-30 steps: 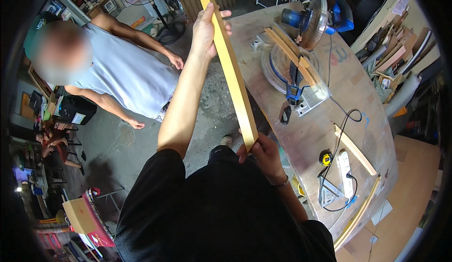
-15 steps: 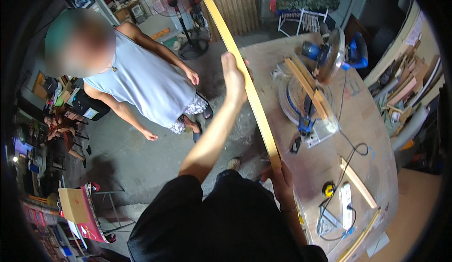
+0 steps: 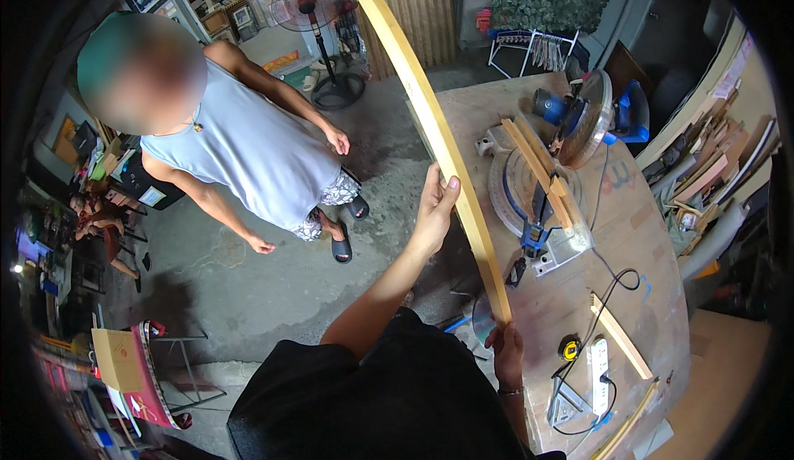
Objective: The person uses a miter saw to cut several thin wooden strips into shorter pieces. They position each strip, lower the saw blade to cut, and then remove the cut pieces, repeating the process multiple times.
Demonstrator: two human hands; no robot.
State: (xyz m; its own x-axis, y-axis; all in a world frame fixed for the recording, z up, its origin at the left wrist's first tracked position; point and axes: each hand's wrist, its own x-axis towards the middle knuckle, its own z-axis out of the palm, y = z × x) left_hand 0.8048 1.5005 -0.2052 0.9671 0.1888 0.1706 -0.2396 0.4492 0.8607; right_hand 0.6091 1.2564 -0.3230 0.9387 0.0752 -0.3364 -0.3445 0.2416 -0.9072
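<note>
Concrete floor (image 3: 223, 290), timber strip (image 3: 436, 121) aloft

Now the strip is slanted through centre frame toward the table (image 3: 633, 237), right. Holding is apparently the step; firm grips would be needed for any shift. Midway, it is clasped by the left hand (image 3: 434, 210), thumb over, forearm (image 3: 387, 288) angled up; its lower end is seemingly pinched by the right hand (image 3: 507, 351).

Yellow wooden strip (image 3: 439, 133), grey-and-white patterned shorts (image 3: 341, 190)
</note>
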